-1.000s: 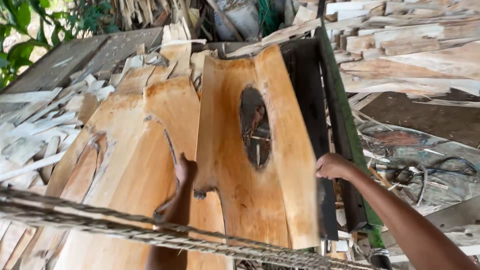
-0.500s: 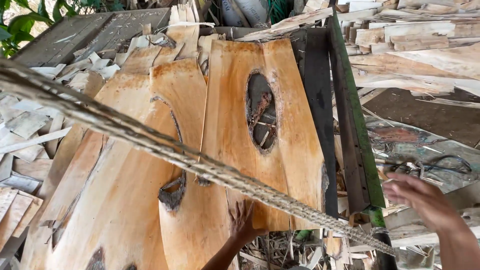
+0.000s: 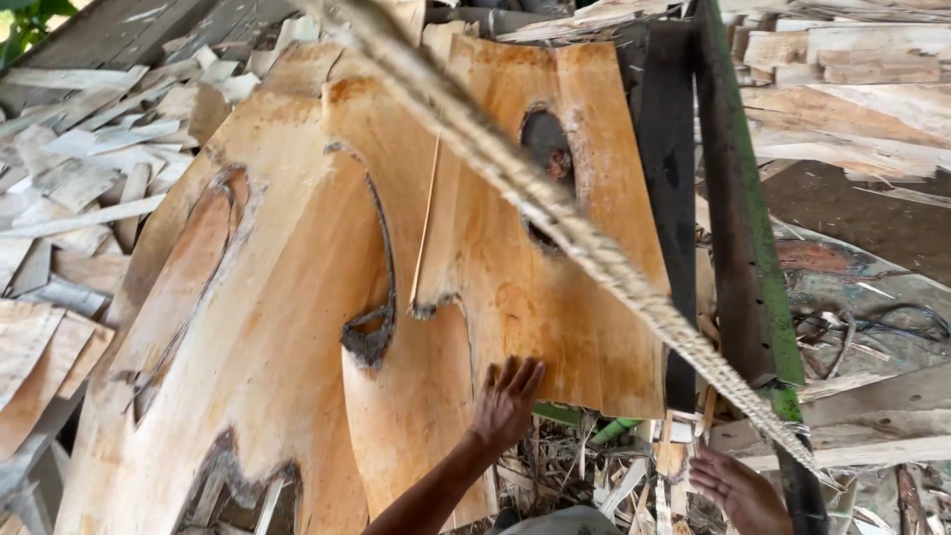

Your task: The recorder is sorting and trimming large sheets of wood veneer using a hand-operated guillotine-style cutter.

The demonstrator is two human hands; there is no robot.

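Observation:
A thin orange-brown wood veneer sheet (image 3: 555,287) with an oval knot hole lies over a stack of similar veneer sheets (image 3: 258,327). My left hand (image 3: 505,401) rests flat on the sheet's lower edge, fingers spread. Low at the right, my right hand (image 3: 738,487) hangs open and palm up, holding nothing, just below a thick twisted rope (image 3: 555,213) that runs diagonally across the view. The veneer leans against a dark upright post with a green edge (image 3: 743,228).
Pale wood offcuts (image 3: 89,159) lie scattered at the left. Broken planks and scraps (image 3: 852,69) pile up at the upper right. Wood debris (image 3: 614,476) fills the gap below the sheets. Dark ground with cables (image 3: 872,317) lies at the right.
The view has dropped and the rope now crosses diagonally higher up. My left hand slid to the sheet's lower edge. My right hand let go of the sheet's right edge and dropped low.

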